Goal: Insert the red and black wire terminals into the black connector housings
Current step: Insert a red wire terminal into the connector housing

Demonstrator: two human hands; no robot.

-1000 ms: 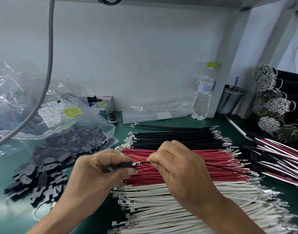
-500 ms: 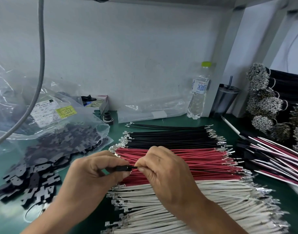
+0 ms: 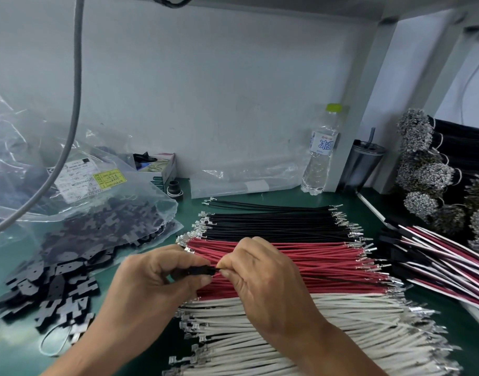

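A black connector housing (image 3: 199, 271) is pinched by the left hand (image 3: 151, 283), above the red wires (image 3: 300, 263); a wire (barely visible) is pinched by the right hand (image 3: 262, 278); a tilted terminal could jam.

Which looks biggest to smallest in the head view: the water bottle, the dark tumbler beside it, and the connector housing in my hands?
1. water bottle, tallest of the three.
2. dark tumbler, shorter but wider, so it is close to the bottle.
3. connector housing, smallest, though nearest the camera and partly hidden by the left hand.

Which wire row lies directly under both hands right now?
The red wire row, the middle one; the black row lies behind it, the white row nearer the person.
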